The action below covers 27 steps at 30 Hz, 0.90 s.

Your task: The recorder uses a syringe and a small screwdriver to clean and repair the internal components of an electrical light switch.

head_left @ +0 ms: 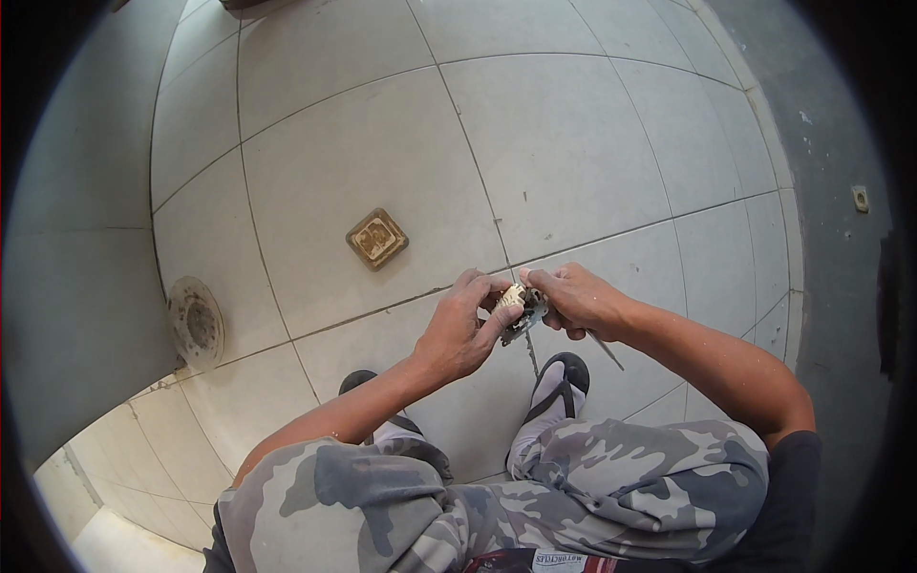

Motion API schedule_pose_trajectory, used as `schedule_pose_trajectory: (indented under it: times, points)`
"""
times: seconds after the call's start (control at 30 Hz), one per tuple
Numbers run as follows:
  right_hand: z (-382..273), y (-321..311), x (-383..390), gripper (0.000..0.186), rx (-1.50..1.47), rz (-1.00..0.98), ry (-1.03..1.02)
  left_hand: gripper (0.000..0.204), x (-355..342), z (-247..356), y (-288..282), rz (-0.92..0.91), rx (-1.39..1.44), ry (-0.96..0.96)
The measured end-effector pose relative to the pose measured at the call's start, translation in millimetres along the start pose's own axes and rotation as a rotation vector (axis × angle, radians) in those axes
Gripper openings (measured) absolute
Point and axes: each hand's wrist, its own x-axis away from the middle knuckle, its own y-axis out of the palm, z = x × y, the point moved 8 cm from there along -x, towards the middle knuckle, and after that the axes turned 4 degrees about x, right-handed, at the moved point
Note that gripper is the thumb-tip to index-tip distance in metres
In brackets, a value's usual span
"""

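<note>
Cream-and-grey, a small blocky plastic-and-metal fitting [513, 297] sits pinched in the left hand [465, 320]. The right hand [576, 299], at the fitting's edge, grips a thin grey metal rod [606, 350].

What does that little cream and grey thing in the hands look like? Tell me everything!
The little thing has a cream body that looks like plastic, and an uneven grey part, below and to its right, that looks like metal. It is held at a tilt above the tiled floor, gripped by the left hand, while the right hand seems to touch its right side. The hands partly hide it.
</note>
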Motion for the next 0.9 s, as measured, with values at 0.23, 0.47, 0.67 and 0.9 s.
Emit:
schedule_pose_trajectory:
  times: [0.23,0.47,0.67,0.9]
  points:
    - [-14,-7,0,0.055,0.026,0.05,-0.241,0.037,2,-2,-1,-0.012,0.23,0.062]
    - [-30,-16,11,0.053,0.135,0.138,-0.5,0.04,1,-4,2,-0.067,0.389,0.126]
    - [-32,-15,13,0.051,0.189,0.13,-0.553,0.04,2,-4,2,-0.07,0.44,0.148]
    - [-32,-14,13,0.044,0.241,0.116,-0.599,0.04,0,-3,1,-0.052,0.412,0.166]
